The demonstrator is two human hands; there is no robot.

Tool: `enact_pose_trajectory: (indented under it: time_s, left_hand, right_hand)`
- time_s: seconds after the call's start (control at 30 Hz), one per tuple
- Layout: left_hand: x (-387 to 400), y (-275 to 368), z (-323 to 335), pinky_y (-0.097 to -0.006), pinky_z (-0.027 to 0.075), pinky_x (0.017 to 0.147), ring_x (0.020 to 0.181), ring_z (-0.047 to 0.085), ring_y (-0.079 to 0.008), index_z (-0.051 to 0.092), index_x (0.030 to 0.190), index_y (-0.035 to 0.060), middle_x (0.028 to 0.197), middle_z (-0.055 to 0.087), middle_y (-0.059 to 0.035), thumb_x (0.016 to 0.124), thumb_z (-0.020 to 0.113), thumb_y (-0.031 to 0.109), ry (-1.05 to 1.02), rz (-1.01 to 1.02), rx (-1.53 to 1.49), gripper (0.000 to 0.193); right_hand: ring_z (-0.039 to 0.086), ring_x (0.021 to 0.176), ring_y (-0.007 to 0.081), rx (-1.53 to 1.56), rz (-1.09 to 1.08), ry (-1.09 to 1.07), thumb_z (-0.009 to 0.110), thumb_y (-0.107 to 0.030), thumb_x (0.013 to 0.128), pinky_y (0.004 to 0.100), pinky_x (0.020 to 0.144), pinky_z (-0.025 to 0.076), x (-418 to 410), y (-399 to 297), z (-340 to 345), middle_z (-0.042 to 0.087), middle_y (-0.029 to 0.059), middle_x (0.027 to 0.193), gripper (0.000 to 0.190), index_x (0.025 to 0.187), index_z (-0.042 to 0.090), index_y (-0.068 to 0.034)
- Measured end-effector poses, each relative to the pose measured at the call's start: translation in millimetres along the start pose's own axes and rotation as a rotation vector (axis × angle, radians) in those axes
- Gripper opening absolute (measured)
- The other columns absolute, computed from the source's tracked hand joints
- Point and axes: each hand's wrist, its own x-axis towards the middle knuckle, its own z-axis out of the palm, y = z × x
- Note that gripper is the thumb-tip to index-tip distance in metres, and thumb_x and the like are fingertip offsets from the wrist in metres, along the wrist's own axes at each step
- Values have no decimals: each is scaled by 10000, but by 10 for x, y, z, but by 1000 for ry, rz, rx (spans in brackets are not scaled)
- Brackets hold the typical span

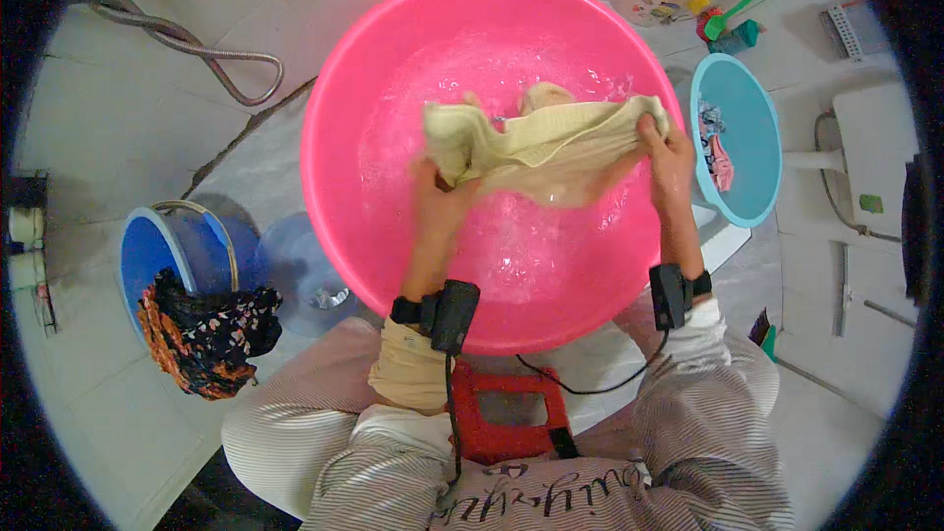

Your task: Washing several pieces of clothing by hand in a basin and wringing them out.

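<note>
A pale yellow wet cloth garment (546,136) is stretched between my two hands over a large pink basin (487,321). My left hand (446,188) grips its left end, and motion blurs the fingers. At the other end my right hand (667,151) pinches a corner, thumb on top, close to the basin's right wall. Water with small ripples lies in the basin. Just behind the stretched cloth, a beige bunched piece of fabric (544,96) shows in the water; its lower part is hidden.
Left stands a blue bucket (151,236) with dark floral clothing (214,324) over its rim. At right, a light-blue basin (752,140) holds small clothes. A red plastic stool (509,442) is in front of me. Black cables run from both wrist devices. A metal shower hose (184,44) hangs back left.
</note>
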Motion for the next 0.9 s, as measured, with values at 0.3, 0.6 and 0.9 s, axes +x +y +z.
enact_pose_trajectory:
  time_s: [0.3, 0.6, 0.9]
  left_hand:
    - [-710, -274, -450, -261, 462, 700, 824, 566, -163, 517, 1061, 35, 958, 577, -25, 657, 575, -81, 264, -219, -650, 425]
    - [-1830, -407, -897, -323, 466, 719, 820, 588, -227, 588, 952, 56, 906, 608, -64, 639, 570, -71, -137, 139, 428, 338]
    - [-2622, 32, -828, -441, 457, 687, 855, 562, -332, 519, 954, 70, 1041, 466, -102, 624, 638, 79, -805, 155, 1244, 351]
  right_hand:
    - [550, 870, 115, 116, 338, -488, 626, -15, 734, 275, 777, 431, -1265, -70, -487, 613, 6, 906, 246, 978, 628, -44]
    - [562, 913, 260, -479, -62, -788, 600, 64, 519, 395, 892, 301, -2127, 247, -758, 639, 56, 867, 394, 802, 661, -204]
    - [561, 809, 254, -649, 3, -940, 536, 108, 530, 307, 687, 447, -2249, 84, -1334, 588, 92, 829, 288, 748, 591, -71]
